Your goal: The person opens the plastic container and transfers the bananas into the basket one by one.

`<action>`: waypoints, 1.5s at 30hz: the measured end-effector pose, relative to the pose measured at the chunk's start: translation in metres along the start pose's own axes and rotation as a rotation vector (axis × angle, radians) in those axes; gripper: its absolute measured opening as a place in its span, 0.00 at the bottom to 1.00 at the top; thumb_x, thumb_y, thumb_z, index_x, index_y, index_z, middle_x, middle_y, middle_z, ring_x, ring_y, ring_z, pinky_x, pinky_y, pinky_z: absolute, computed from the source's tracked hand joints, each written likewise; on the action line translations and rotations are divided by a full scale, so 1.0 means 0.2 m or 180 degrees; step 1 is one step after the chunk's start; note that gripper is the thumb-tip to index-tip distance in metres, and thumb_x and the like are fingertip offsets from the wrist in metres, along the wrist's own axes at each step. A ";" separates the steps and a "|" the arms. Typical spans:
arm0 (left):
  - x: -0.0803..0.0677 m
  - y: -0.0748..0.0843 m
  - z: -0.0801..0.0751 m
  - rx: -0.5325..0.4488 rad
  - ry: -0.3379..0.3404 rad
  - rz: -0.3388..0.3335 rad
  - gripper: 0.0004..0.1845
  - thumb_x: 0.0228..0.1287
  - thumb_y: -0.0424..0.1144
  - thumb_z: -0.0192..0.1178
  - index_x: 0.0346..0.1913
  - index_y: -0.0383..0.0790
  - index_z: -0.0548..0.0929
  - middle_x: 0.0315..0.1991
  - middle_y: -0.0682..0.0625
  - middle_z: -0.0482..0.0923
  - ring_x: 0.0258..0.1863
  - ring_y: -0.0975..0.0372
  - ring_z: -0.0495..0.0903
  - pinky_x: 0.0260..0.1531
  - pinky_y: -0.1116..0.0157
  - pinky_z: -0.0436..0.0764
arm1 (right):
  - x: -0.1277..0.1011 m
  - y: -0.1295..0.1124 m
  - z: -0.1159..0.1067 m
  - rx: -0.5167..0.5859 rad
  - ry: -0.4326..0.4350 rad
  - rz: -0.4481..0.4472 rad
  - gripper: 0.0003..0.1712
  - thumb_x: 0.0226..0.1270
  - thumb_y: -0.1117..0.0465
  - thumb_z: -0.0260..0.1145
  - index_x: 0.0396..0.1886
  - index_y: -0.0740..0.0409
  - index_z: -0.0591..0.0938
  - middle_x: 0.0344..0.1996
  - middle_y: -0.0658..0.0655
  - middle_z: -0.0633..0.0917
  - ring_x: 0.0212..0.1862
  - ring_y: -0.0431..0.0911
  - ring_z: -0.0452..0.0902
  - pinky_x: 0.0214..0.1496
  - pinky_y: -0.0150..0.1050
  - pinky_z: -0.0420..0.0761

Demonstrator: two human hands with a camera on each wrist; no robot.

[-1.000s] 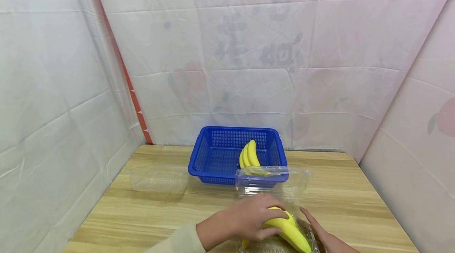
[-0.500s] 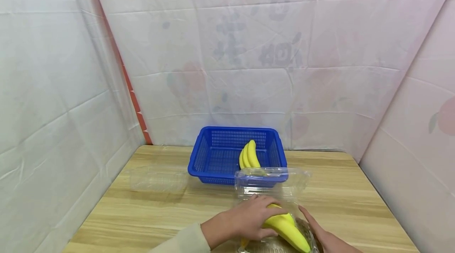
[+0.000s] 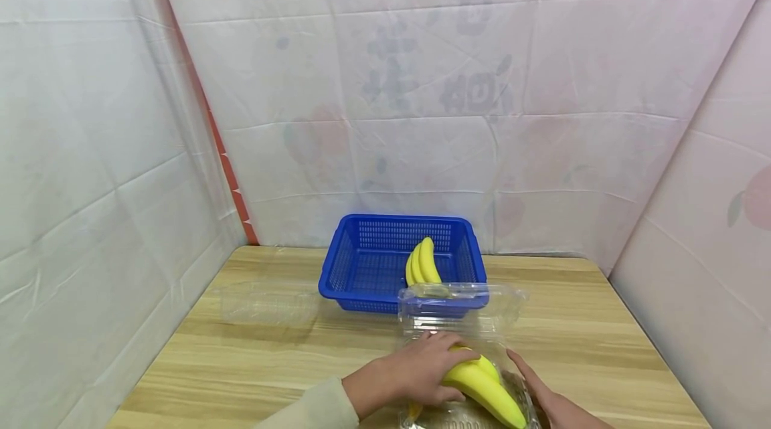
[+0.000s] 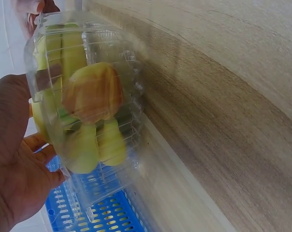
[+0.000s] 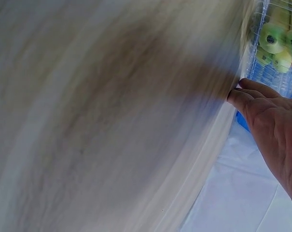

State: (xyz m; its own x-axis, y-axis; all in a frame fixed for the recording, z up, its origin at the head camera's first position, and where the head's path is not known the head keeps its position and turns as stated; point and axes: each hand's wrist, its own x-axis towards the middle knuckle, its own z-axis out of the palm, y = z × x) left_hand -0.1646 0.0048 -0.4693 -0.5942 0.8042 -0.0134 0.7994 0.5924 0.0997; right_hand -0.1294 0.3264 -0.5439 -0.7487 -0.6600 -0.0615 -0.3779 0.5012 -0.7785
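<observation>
At the table's front, an open clear plastic clamshell box [image 3: 466,420] holds a bunch of yellow bananas [image 3: 490,394]. My left hand [image 3: 424,370] grips the bunch from the left, fingers curled over its top. Through the box wall in the left wrist view, bananas [image 4: 82,150] show beside a yellow-orange shape [image 4: 95,92] whose kind I cannot tell. Along the box's right side rests my right hand [image 3: 545,395], its fingers extended. Dark-tipped banana ends [image 5: 271,39] appear through the plastic in the right wrist view. The raised lid [image 3: 464,322] stands behind the bananas.
A blue plastic basket [image 3: 343,302] stands at the back of the wooden table [image 3: 199,362], holding another banana bunch [image 3: 424,262]. A second clear plastic box [image 3: 268,303] sits left of it. White printed sheets [image 3: 421,81] enclose the table's back and sides.
My left hand and forearm have shifted slightly right and lower over the bananas. The right hand and the box look almost unmoved.
</observation>
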 end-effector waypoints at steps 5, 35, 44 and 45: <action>0.00 0.00 0.01 0.0001 -0.0016 0.0000 0.35 0.72 0.56 0.69 0.79 0.65 0.69 0.73 0.60 0.74 0.74 0.64 0.73 0.71 0.56 0.78 | 0.00 0.00 0.00 0.0046 0.0022 0.0021 0.66 0.74 0.48 0.70 0.88 0.52 0.30 0.79 0.88 0.49 0.73 0.28 0.64 0.57 0.33 0.82; -0.01 -0.02 0.03 0.0201 0.0149 0.0189 0.28 0.75 0.49 0.66 0.75 0.63 0.74 0.71 0.58 0.76 0.71 0.63 0.75 0.68 0.53 0.81 | 0.01 0.13 0.02 0.0495 -0.0079 -0.0036 0.63 0.77 0.43 0.67 0.89 0.45 0.31 0.77 0.19 0.40 0.75 0.21 0.52 0.64 0.35 0.78; -0.01 -0.02 0.03 0.0234 0.0201 0.0191 0.27 0.76 0.49 0.65 0.75 0.63 0.73 0.74 0.58 0.74 0.72 0.62 0.75 0.67 0.55 0.81 | 0.02 0.17 0.02 0.0573 -0.0205 0.0053 0.64 0.77 0.42 0.66 0.88 0.42 0.27 0.75 0.14 0.36 0.80 0.32 0.53 0.66 0.34 0.77; -0.02 -0.02 0.03 0.0225 0.0212 0.0191 0.27 0.76 0.49 0.65 0.74 0.63 0.74 0.74 0.58 0.74 0.72 0.62 0.75 0.67 0.55 0.81 | 0.02 0.17 0.02 0.0545 -0.0227 0.0119 0.65 0.77 0.43 0.66 0.88 0.41 0.26 0.76 0.16 0.35 0.82 0.38 0.54 0.66 0.36 0.77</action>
State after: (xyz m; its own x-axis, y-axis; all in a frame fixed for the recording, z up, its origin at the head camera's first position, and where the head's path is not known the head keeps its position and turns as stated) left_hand -0.1652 0.0004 -0.4755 -0.5479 0.8346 0.0567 0.8365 0.5472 0.0280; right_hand -0.1439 0.3388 -0.5730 -0.7177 -0.6838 -0.1319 -0.2476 0.4276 -0.8694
